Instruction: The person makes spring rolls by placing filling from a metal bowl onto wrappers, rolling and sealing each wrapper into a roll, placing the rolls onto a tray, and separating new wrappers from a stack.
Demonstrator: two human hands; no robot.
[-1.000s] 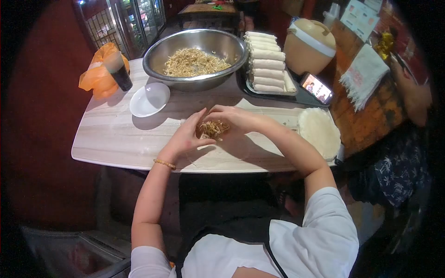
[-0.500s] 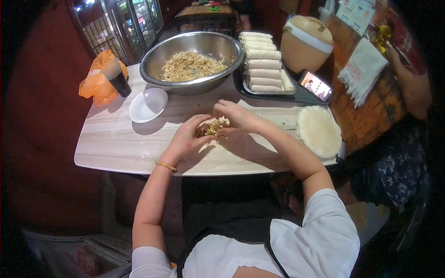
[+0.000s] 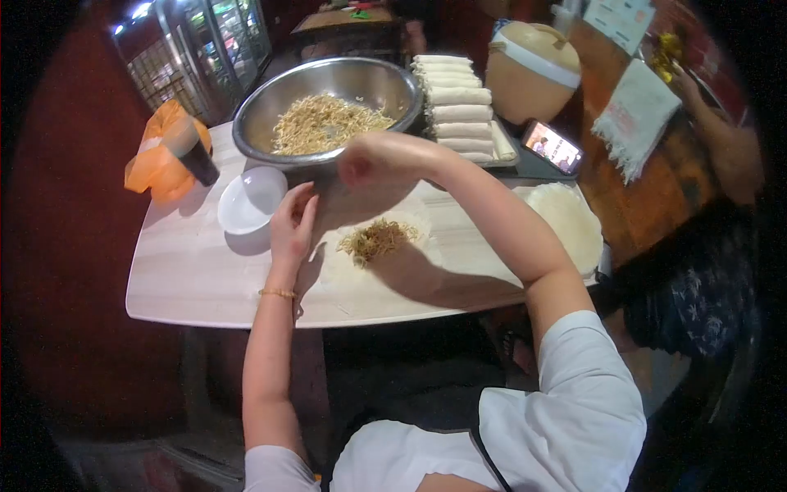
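Note:
A loose heap of bean sprout filling [image 3: 379, 239] lies on a thin round wrapper [image 3: 348, 275] spread on the table in front of me. My left hand [image 3: 293, 221] hovers between the wrapper and a small white bowl [image 3: 246, 193], its fingers loosely curved and apart from the thumb, with nothing visible in them. Up at the near rim of a large steel basin [image 3: 246, 131] is my right hand [image 3: 381, 156], smeared by motion; its fingers are mostly hidden. Inside the basin sits more bean sprout filling [image 3: 328, 123].
Rolled wraps [image 3: 461, 111] are stacked on a tray at the back right, with a phone [image 3: 553, 149] and a lidded beige container [image 3: 533, 74] beside them. Round wrappers [image 3: 570, 221] lie at the right. An orange bag [image 3: 160, 176] and dark drink cup [image 3: 197, 160] stand left. Another person's arm [image 3: 709, 115] shows at right.
Both hands have left the filling, which now lies uncovered on the wrapper. My left hand moved left toward the white bowl; my right hand moved up to the basin's rim.

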